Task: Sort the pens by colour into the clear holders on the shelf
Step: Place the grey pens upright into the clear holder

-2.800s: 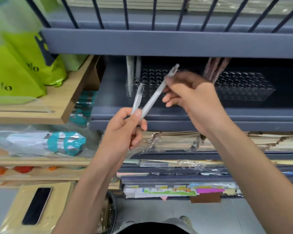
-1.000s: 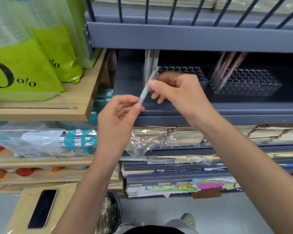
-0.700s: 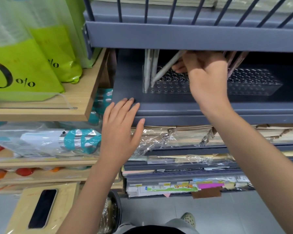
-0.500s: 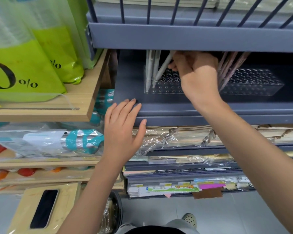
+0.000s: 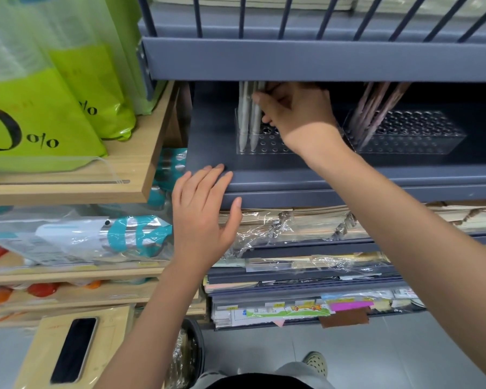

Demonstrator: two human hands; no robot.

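Head view: the right hand (image 5: 298, 116) has its grip closed on a grey pen (image 5: 261, 86), seating it in the left clear holder (image 5: 264, 148) beside two standing grey pens (image 5: 243, 119). This looks like the placing step, nearly done. Next it must let go cleanly. The left hand (image 5: 199, 209) rests flat on the grey shelf (image 5: 348, 178). Green bags (image 5: 40, 108) crowd the neighbouring wooden shelf (image 5: 135, 164).

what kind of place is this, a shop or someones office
Most likely a stationery shop: pens stand in clear holders on a shelf, wrapped paper stacks lie below, and green bags sit beside.
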